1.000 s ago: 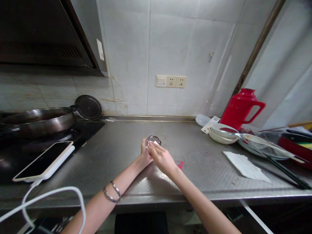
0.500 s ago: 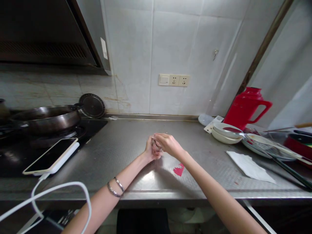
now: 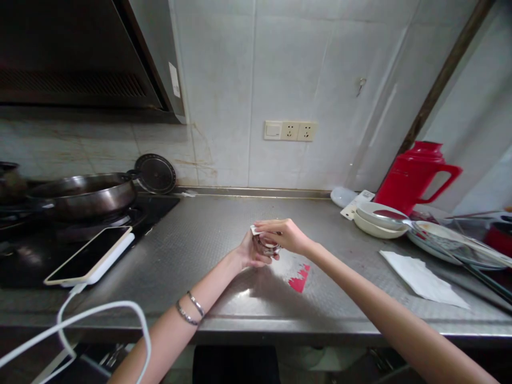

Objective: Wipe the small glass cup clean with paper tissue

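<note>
My left hand (image 3: 251, 255), with metal bangles on its wrist, is closed around a small, shiny, round glass-like vessel (image 3: 267, 246) just above the steel counter (image 3: 216, 229). From above, my right hand (image 3: 291, 234) pinches a small white piece (image 3: 254, 230), perhaps folded paper or a sponge, at the vessel's upper edge. The fingers of both hands cover much of the vessel, so its exact kind is unclear. A red scrap with a jagged edge (image 3: 300, 280) lies on the counter below my right forearm.
At the left, a pan (image 3: 86, 194) stands on the black stove beside a phone (image 3: 88, 256) on a white block with a cable. White bowls (image 3: 380, 226), a plate, a paper napkin (image 3: 424, 280) and a red thermos jug (image 3: 416, 176) occupy the right. Behind is a tiled wall with sockets (image 3: 298, 131).
My right hand has shifted slightly right and its fingers now lie flatter over the vessel. The white piece and more of the vessel have come into sight. The view has turned slightly left.
</note>
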A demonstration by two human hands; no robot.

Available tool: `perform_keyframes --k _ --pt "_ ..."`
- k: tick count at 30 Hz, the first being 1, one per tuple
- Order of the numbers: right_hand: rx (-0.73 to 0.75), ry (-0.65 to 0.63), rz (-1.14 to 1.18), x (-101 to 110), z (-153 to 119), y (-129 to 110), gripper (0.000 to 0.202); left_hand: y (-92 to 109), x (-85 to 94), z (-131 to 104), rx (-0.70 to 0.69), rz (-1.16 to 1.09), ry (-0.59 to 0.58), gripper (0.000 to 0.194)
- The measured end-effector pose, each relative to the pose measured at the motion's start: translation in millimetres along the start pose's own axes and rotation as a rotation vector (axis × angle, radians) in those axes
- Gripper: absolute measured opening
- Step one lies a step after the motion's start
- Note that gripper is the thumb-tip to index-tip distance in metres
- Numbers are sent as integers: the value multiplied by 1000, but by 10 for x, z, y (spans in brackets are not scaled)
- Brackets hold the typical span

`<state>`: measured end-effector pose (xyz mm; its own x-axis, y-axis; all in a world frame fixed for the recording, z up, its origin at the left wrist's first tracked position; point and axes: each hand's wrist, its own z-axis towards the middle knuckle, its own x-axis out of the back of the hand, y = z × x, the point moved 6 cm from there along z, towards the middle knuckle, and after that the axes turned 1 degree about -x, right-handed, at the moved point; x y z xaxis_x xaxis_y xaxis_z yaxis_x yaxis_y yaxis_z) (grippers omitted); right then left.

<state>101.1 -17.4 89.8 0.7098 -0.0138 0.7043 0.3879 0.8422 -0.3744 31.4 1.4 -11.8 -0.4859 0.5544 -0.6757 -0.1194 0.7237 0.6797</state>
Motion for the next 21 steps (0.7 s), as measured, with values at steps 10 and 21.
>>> perform_keyframes --k 10,21 --pt "167 -202 -135 61 73 -30 29 34 27 58 -112 -20 -38 67" --pt "87 -67 -94 191 49 -70 27 22 -84 39 -174 -68 -49 75"
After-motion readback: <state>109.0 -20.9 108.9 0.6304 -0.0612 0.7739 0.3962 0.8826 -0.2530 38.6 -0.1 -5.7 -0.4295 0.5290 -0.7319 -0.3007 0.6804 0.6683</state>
